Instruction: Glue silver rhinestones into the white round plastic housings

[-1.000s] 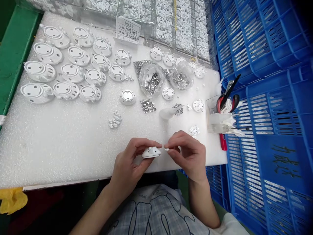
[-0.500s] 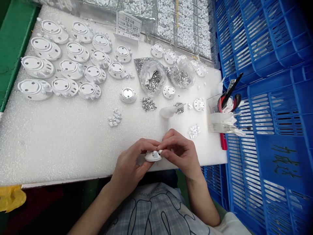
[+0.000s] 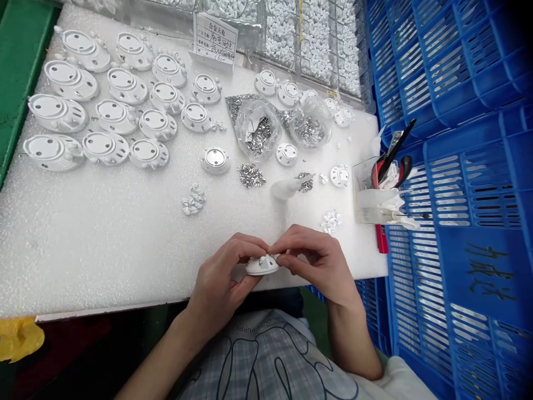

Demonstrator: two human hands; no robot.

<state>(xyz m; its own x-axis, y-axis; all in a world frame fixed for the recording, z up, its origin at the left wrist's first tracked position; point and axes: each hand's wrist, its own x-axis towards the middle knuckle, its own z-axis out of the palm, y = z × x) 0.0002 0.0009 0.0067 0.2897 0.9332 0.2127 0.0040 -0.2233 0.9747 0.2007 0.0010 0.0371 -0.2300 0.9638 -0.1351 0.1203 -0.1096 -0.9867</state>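
Observation:
A small white oval part (image 3: 261, 265) is held near the table's front edge, its flat rim facing down. My left hand (image 3: 227, 272) grips it from the left between thumb and fingers. At its right end my right hand (image 3: 314, 258) is pinched, thumb against index finger, around a tiny pale piece touching the part. The fingertips partly hide that piece. Beyond my hands stands a translucent bottle (image 3: 285, 189) with a thin nozzle, beside a small pile of silvery bits (image 3: 251, 175).
Several white oval parts (image 3: 111, 149) stand in rows at the left. Plastic bags of silvery pieces (image 3: 259, 133) lie mid-table. A clear holder (image 3: 358, 194) with pliers and bottles is at the right, beside blue crates (image 3: 483, 272). Compartment trays (image 3: 310, 41) line the back.
My right hand has shifted slightly, its wrist and forearm moving a little to the right. My left hand still grips the white part, and the view has moved slightly.

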